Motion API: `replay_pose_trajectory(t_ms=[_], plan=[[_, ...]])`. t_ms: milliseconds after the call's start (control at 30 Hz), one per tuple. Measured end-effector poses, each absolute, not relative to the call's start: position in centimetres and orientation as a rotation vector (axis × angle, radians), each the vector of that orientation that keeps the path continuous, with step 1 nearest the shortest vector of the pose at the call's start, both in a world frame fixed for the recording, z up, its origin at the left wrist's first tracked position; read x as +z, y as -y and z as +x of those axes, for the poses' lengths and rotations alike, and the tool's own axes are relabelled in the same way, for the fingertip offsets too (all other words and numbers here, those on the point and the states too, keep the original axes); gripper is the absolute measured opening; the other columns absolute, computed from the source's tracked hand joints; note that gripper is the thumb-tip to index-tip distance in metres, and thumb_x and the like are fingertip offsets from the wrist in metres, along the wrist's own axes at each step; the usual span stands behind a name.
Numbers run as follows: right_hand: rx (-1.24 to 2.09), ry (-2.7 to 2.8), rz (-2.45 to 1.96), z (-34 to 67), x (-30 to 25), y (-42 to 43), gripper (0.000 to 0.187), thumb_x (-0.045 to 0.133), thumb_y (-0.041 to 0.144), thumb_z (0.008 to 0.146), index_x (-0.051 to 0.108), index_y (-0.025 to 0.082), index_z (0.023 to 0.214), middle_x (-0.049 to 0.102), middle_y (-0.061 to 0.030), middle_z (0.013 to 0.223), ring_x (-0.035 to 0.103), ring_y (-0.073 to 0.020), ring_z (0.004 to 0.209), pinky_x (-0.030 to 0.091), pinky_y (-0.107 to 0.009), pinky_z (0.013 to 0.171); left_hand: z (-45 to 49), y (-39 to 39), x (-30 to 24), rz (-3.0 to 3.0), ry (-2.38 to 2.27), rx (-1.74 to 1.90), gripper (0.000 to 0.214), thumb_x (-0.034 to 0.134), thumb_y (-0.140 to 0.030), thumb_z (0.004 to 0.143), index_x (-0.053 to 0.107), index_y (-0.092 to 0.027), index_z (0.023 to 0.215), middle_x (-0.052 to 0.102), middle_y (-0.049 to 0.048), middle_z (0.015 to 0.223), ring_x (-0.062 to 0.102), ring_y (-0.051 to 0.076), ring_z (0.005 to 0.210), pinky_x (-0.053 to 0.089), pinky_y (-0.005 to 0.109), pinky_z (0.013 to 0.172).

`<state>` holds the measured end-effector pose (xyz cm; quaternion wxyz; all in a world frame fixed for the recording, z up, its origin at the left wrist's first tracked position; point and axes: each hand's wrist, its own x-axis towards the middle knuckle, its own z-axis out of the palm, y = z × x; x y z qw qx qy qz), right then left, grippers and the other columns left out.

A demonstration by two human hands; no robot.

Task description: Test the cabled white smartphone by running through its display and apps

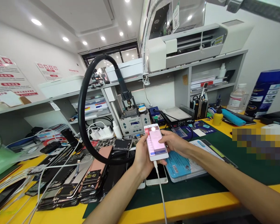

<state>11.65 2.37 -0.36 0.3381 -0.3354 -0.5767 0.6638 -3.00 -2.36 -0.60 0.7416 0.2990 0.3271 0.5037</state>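
A white smartphone (156, 144) with its screen lit is held upright, tilted back, above the bench. My left hand (141, 157) is wrapped round its left side and back, thumb along the edge. At the right edge my right hand (176, 142) grips the phone, with a digit over the screen; its other fingers are partly hidden. A white charging cable (161, 186) is plugged into the phone's bottom end and runs down toward me. Under my hands another white phone (156, 180) lies on the green mat (184, 194).
Stacked phone parts (91, 180) lie at the left, beside loose white cables (16, 183). A thick black hose (82, 102) arches from the hot-air station (135, 124). A blue-and-white packet (184, 165) lies right of the phone. Bottles, including a yellow one (217, 118), stand at the back right.
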Motion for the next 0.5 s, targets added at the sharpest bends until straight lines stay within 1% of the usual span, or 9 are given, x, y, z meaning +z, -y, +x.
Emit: replay_pose_trajectory(t_ms=[100, 233, 367, 500], plan=[[1.738, 1.519, -0.842, 11.72, -0.51, -2.49, 0.047, 0.058, 0.016, 0.071, 0.059, 0.020, 0.118, 0.069, -0.0065, 0.094, 0.063, -0.0194, 0.075, 0.049, -0.029, 0.058, -2.98, 2.35, -0.70, 0.650, -0.715, 1.100, 0.053, 0.049, -0.047, 0.089, 0.057, -0.012, 0.128, 0.068, 0.0094, 0.078, 0.065, 0.023, 0.057, 0.055, 0.035, 0.041], [1.731, 1.544, -0.822, 11.88, -0.47, -2.49, 0.048, 0.059, 0.015, 0.070, 0.058, 0.019, 0.118, 0.069, -0.0049, 0.088, 0.062, -0.0187, 0.073, 0.047, -0.027, 0.056, -2.93, 2.41, -0.67, 0.606, -0.694, 1.112, 0.053, 0.048, -0.048, 0.090, 0.058, -0.012, 0.127, 0.069, 0.0108, 0.082, 0.067, 0.022, 0.064, 0.057, 0.031, 0.050], [1.736, 1.600, -0.777, 12.06, -0.47, -2.47, 0.051, 0.063, 0.015, 0.070, 0.055, 0.019, 0.120, 0.069, -0.0049, 0.090, 0.064, -0.0195, 0.075, 0.048, -0.028, 0.057, -2.92, 2.44, -0.48, 0.573, -0.695, 1.103, 0.055, 0.045, -0.052, 0.091, 0.060, -0.012, 0.125, 0.069, 0.0114, 0.083, 0.067, 0.022, 0.067, 0.056, 0.031, 0.052], [1.700, 1.634, -0.806, 12.03, -0.52, -2.41, 0.054, 0.067, 0.015, 0.069, 0.053, 0.019, 0.121, 0.068, -0.0056, 0.094, 0.065, -0.0201, 0.076, 0.049, -0.028, 0.058, -2.96, 2.31, -0.57, 0.587, -0.699, 1.103, 0.051, 0.048, -0.047, 0.091, 0.060, -0.011, 0.125, 0.069, 0.0109, 0.082, 0.067, 0.022, 0.067, 0.056, 0.030, 0.051]])
